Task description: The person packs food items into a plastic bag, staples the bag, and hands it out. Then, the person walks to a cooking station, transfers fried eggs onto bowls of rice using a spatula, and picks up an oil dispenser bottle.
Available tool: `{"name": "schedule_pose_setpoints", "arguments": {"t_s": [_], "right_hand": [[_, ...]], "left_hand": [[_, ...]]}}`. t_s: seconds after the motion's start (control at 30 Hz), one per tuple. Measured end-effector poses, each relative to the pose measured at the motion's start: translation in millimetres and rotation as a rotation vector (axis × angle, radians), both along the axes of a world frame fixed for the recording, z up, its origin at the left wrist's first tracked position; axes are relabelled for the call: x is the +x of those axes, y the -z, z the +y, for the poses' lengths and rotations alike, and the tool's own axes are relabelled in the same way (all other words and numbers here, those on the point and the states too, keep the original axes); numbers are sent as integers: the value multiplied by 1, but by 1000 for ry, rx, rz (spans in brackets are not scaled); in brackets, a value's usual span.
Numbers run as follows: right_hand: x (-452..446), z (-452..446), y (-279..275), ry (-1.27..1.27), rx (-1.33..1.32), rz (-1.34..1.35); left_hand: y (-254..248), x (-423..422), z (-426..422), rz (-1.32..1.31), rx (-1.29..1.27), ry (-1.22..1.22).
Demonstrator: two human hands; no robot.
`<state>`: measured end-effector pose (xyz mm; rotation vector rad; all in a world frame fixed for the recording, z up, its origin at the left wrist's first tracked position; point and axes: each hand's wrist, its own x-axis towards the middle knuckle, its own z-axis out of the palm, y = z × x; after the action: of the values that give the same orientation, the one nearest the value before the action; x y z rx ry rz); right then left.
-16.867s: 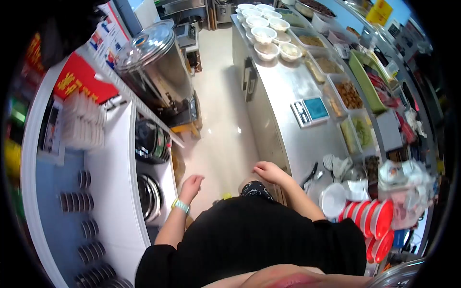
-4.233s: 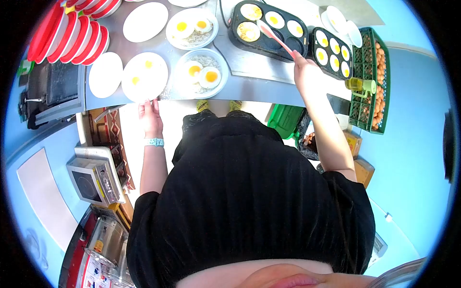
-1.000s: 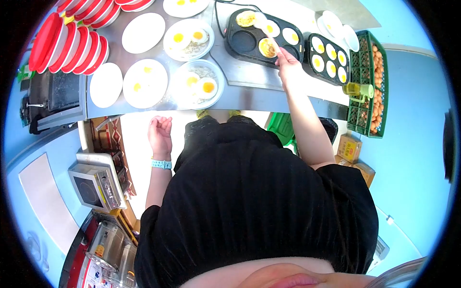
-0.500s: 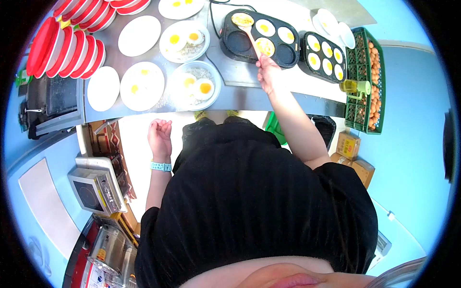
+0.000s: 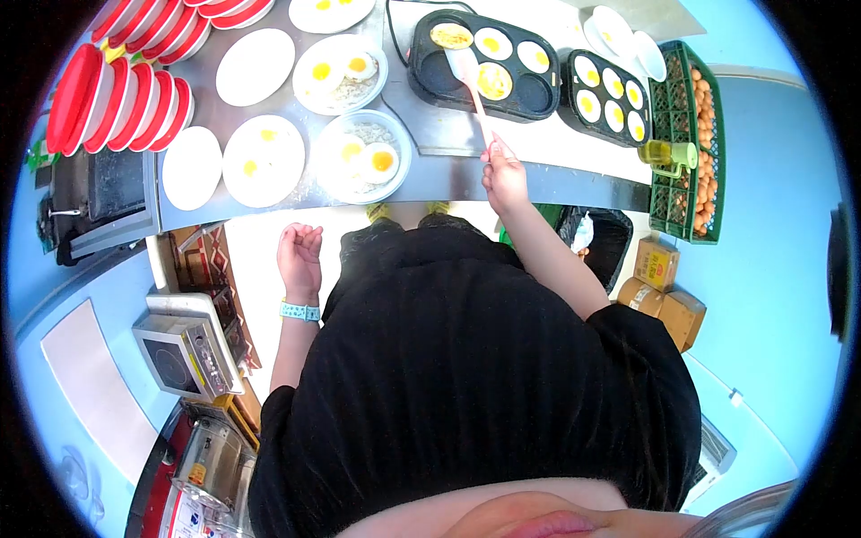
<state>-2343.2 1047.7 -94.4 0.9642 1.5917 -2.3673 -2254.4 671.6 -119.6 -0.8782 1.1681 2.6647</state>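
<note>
Wrapped round the handle of a pale pink spatula [image 5: 477, 100], my right hand [image 5: 505, 179] is at the counter's front edge. The spatula's blade lies over the larger black egg pan [image 5: 536, 94], between the egg at the back left [image 5: 451, 36] and the egg in the front middle well [image 5: 494, 81]. Two more eggs sit in its back row. My left hand [image 5: 300, 260] hangs below the counter edge, fingers loosely curled, with nothing in it. Nearby are a bowl with two eggs on rice [image 5: 328, 170] and a white lid or plate [image 5: 264, 161].
A smaller black pan [image 5: 613, 133] holds several eggs. Right of it are an oil bottle [image 5: 668, 154] and a green crate of eggs [image 5: 683, 202]. Red-rimmed bowls [image 5: 170, 113] stand stacked at the left. Below the counter is a black-lined bin [image 5: 596, 247].
My right hand has drawn back toward the counter's front edge with the spatula, whose blade moved slightly forward. A second ago the front middle egg was browner on top. My left hand stays put.
</note>
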Motion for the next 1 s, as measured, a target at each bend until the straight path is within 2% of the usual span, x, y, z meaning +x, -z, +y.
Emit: {"name": "schedule_pose_setpoints", "arguments": {"t_s": [0.1, 0.27, 0.33, 0.43, 0.53, 0.83, 1.0], "right_hand": [[-17, -2, -8, 11, 68, -18], [-63, -17, -59, -46, 177, -50], [-84, -16, -55, -118, 75, -106], [-98, -19, -45, -61, -38, -65], [-90, -29, -34, 63, -115, -87], [-47, -18, 2, 4, -235, 23], [-5, 0, -10, 70, -330, 70]], "left_hand": [[0, -2, 1, 15, 3, 13], [-3, -7, 4, 26, 3, 15], [-3, -6, 4, 31, 2, 13], [-2, -5, 4, 30, 30, 7], [-4, 0, 3, 8, 21, -3], [-12, 4, -1, -16, 13, 58], [-14, -2, -2, -10, -26, 90]]}}
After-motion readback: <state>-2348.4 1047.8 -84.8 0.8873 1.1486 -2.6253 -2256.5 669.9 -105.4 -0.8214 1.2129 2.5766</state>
